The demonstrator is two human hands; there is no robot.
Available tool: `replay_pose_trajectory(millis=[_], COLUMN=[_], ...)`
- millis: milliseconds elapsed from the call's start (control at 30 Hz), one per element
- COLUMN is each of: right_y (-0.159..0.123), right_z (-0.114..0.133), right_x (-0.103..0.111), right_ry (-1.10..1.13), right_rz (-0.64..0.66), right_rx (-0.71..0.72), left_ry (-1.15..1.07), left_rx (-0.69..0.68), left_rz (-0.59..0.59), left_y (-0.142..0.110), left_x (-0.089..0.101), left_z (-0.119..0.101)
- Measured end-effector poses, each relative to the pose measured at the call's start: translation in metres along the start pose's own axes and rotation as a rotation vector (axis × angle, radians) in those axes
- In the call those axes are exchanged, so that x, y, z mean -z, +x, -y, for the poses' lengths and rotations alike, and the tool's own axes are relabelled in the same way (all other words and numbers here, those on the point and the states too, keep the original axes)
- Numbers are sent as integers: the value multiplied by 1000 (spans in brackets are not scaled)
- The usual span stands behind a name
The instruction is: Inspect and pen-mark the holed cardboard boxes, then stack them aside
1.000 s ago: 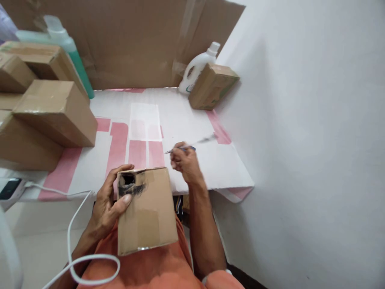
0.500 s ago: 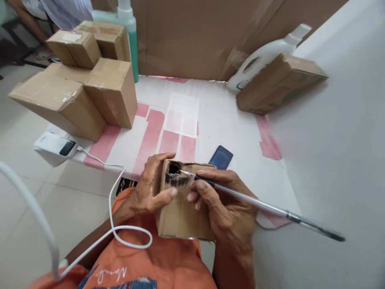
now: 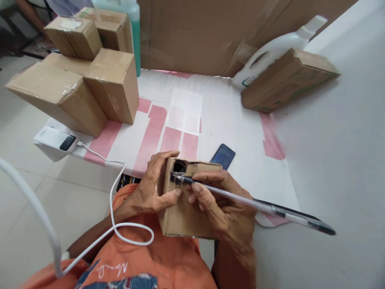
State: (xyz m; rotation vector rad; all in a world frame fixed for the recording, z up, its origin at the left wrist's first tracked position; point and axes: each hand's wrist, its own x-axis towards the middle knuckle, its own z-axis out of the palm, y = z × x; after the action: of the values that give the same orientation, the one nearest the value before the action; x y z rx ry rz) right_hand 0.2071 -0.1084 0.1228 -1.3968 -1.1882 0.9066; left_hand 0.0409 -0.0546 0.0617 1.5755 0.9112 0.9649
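A small cardboard box [image 3: 189, 214] rests at my lap, near the table's front edge. My left hand [image 3: 156, 184] grips its left side, thumb on the upper face and fingers along the far left edge. Near that face's top left corner is a dark ragged hole [image 3: 179, 166], with black scribbled marks beside it. Between thumb and fingers, my right hand [image 3: 222, 200] pinches a clear-barrelled pen [image 3: 237, 197]. Its tip touches or nearly touches the black marks just below the hole. The pen's back end points to the lower right.
Stacked cardboard boxes [image 3: 111, 84] and a green bottle [image 3: 136, 40] stand at left. A phone [image 3: 224, 155] lies beyond my box. A white power bank [image 3: 54, 138] trails a cable. At right, another box [image 3: 288, 82] leans by a white jug [image 3: 270, 50]; a person sits at far left.
The pen tip has moved from the hole's right edge down and left onto the black marks. Both hands stay on the same things; the view has shifted slightly.
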Motion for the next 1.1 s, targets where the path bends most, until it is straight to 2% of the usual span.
replay_pose_trajectory(millis=[333,533,600,700,800,867,933,1000,1067,1100], right_y=[-4,1,6,18,45,73,103,129,145,148], right_z=[6,4,3,3,1,-8,-28,-55,-84,-96], right_x=[8,15,16,20,27,32,37,40,36,32], right_ry=[-90,-94,-80,-30,26,67,51,-144,-465,-503], right_rz=[-26,-125,-148,-115,-142,-197,-220,-188,-90,-102], right_rx=[40,5,12,55,150,178,125,-31,-234,-264], left_ry=[14,-9,-10,3,-9,-38,-59,-57,-42,-40], left_rx=[4,5,3,-2,7,34,64,87,107,114], left_rz=[31,21,17,12,23,37,38,16,-8,-13], left_y=[0,-1,-1,-1,-3,-5,-6,-7,-6,-5], left_x=[2,1,2,4,6,9,12,15,17,18], left_z=[-3,0,1,3,6,8,9,10,9,8])
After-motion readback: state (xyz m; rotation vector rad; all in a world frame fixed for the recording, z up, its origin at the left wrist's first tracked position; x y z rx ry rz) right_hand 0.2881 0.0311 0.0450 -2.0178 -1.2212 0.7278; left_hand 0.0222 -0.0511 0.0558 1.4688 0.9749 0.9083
